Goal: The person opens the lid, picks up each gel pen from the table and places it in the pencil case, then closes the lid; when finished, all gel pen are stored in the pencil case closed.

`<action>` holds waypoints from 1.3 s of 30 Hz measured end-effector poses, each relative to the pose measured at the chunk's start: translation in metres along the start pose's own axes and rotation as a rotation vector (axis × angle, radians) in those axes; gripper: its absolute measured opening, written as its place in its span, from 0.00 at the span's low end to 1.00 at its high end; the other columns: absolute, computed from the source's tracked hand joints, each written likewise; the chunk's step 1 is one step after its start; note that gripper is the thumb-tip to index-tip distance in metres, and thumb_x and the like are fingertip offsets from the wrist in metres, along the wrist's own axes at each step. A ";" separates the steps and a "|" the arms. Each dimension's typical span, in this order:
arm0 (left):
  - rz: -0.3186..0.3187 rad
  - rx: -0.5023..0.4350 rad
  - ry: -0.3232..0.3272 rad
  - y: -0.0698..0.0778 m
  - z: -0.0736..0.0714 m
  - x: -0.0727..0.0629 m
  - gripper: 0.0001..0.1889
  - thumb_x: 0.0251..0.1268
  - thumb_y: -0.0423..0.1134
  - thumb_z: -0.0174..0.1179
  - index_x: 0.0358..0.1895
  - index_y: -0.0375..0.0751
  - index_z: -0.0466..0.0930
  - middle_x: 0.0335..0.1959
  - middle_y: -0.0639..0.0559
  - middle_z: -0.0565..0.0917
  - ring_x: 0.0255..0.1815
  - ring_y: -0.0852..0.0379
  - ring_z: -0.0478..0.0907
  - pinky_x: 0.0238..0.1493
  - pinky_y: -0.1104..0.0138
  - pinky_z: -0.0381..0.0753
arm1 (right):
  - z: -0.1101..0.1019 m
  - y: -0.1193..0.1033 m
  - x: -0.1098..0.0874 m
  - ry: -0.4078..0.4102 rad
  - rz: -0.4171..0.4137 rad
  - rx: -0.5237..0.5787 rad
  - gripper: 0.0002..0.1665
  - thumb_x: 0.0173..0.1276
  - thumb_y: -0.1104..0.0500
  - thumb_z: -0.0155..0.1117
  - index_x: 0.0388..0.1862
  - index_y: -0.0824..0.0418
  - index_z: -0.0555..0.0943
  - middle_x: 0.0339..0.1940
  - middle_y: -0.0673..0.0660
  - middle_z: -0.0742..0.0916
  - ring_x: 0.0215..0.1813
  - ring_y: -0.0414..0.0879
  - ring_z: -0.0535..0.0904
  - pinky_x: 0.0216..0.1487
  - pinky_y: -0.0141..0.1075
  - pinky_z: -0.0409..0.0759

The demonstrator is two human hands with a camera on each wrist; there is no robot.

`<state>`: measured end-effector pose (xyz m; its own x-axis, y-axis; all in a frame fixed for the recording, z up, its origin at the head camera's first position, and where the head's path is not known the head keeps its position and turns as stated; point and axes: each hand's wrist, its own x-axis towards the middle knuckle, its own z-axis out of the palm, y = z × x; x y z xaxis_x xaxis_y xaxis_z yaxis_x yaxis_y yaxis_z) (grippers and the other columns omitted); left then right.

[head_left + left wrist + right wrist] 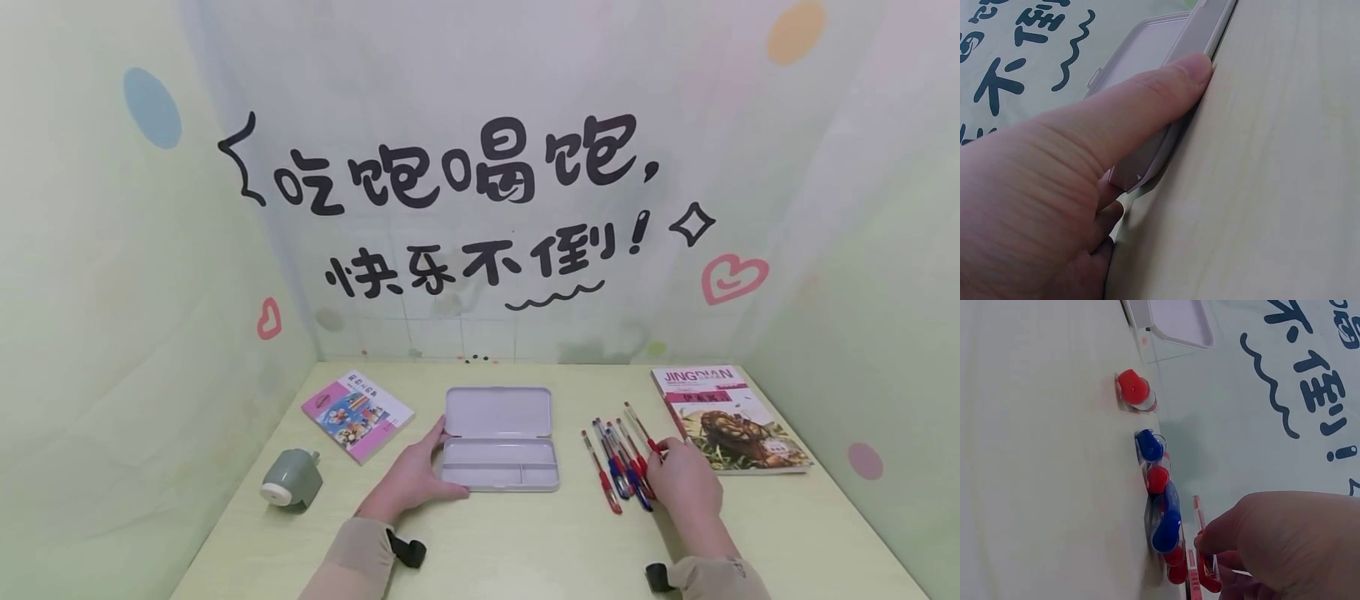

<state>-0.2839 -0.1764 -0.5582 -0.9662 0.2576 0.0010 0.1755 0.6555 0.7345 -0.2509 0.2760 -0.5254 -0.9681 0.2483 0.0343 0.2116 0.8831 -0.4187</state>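
A pale lilac pencil case point(500, 477) lies with its lid point(498, 412) raised, showing bare compartments inside. My left hand point(414, 477) holds its left end, thumb along the front edge and fingers at the back; in the left wrist view the thumb point(1147, 94) presses on the case's side. My right hand point(686, 487) pinches a red-capped gel pen point(642, 429) between thumb and fingers, at the right side of a loose bunch of pens. Several red and blue gel pens point(617, 467) make up that bunch, caps toward me. In the right wrist view the held pen point(1208, 572) tilts upward.
A green-grey pencil sharpener point(292, 479) stands at the left of the table point(510, 550). Behind it lies a pink and white booklet point(358, 415). At the back right is a magazine point(731, 421), close to my right hand. Printed cloth walls enclose the table.
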 end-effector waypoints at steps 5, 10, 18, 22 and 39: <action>0.012 -0.011 0.000 0.000 0.001 0.000 0.79 0.39 0.59 0.91 0.92 0.43 0.46 0.84 0.42 0.74 0.86 0.33 0.67 0.88 0.35 0.62 | 0.009 -0.018 -0.004 0.114 -0.100 0.007 0.22 0.79 0.54 0.64 0.61 0.69 0.85 0.48 0.70 0.87 0.38 0.56 0.83 0.31 0.51 0.85; 0.013 -0.008 -0.002 0.001 0.001 0.000 0.79 0.39 0.59 0.91 0.92 0.43 0.46 0.84 0.43 0.73 0.86 0.34 0.67 0.88 0.35 0.62 | 0.017 -0.046 -0.012 0.170 -0.183 0.061 0.22 0.79 0.54 0.67 0.64 0.65 0.85 0.53 0.69 0.86 0.36 0.56 0.84 0.31 0.52 0.85; 0.027 -0.011 0.000 0.002 -0.001 -0.001 0.79 0.39 0.59 0.91 0.92 0.43 0.46 0.83 0.43 0.75 0.85 0.33 0.68 0.88 0.34 0.62 | 0.035 -0.093 -0.019 0.160 -0.333 0.088 0.13 0.76 0.57 0.72 0.56 0.58 0.90 0.49 0.61 0.88 0.44 0.55 0.86 0.45 0.54 0.90; 0.027 -0.005 -0.004 0.000 -0.001 -0.001 0.79 0.39 0.59 0.91 0.92 0.43 0.45 0.83 0.45 0.76 0.86 0.34 0.68 0.88 0.35 0.61 | 0.047 -0.112 -0.021 0.137 -0.407 0.076 0.10 0.75 0.57 0.74 0.53 0.55 0.92 0.44 0.56 0.88 0.40 0.50 0.84 0.42 0.49 0.88; 0.014 -0.011 -0.012 0.001 0.000 0.000 0.78 0.40 0.60 0.91 0.93 0.45 0.45 0.85 0.45 0.73 0.87 0.34 0.66 0.88 0.36 0.64 | 0.076 -0.159 -0.034 0.021 -0.595 0.063 0.06 0.73 0.59 0.76 0.47 0.53 0.93 0.39 0.49 0.83 0.39 0.41 0.78 0.42 0.39 0.85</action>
<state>-0.2839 -0.1761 -0.5576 -0.9614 0.2751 0.0035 0.1870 0.6440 0.7418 -0.2621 0.0967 -0.5286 -0.9150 -0.2731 0.2970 -0.3748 0.8478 -0.3751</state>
